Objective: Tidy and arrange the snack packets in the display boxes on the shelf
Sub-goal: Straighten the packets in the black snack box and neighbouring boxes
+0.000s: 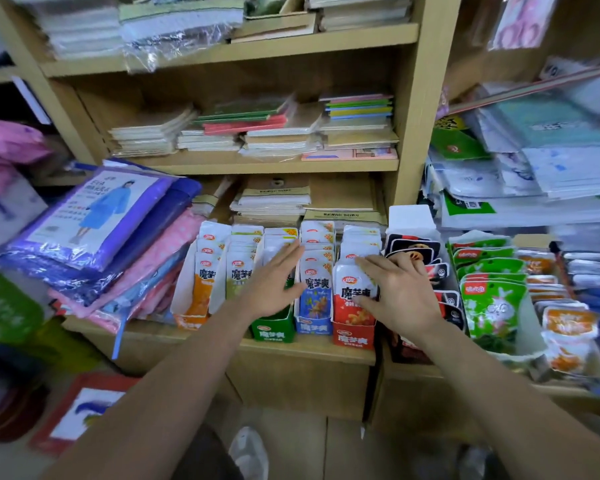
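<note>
Snack packets (314,284) stand upright in rows inside five display boxes side by side on the shelf (305,348): orange box (187,321), a pale green row, green box (272,332), blue box (313,328), red box (353,337). Left hand (274,285), fingers straight and together, lies flat against the packets of the green box, holding nothing. Right hand (400,296), fingers spread and nearly straight, rests on the red box's front packets, its outer fingers reaching the black packets (413,247) just beside. Further right, green packets (489,306). Behind the boxes, stacked notebooks (274,199); to the left, bagged raincoats (94,216).
</note>
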